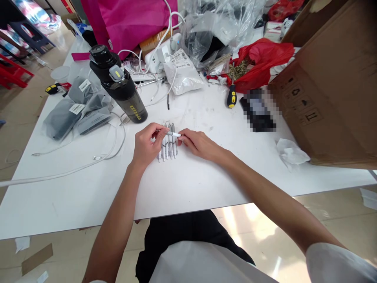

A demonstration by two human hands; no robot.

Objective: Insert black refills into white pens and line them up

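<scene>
A white and grey pen (173, 134) lies level between my two hands, above the white table (182, 184). My left hand (149, 142) pinches its grey end with thumb and fingers. At the other end, the fingertips of my right hand (196, 143) close around the tip. Just beneath, several similar pens (167, 151) with clear and white barrels lie side by side on the tabletop, partly hidden by my hands. A short thin black piece (168, 102) lies farther back, apart from both hands.
A black bottle (129, 94) stands behind my left hand, near bagged items (63, 118) and white cables (113, 147). Toward the back are a power strip (160, 53), a white parcel (182, 72) and a screwdriver (231, 96). A cardboard box (330, 90) occupies the right side.
</scene>
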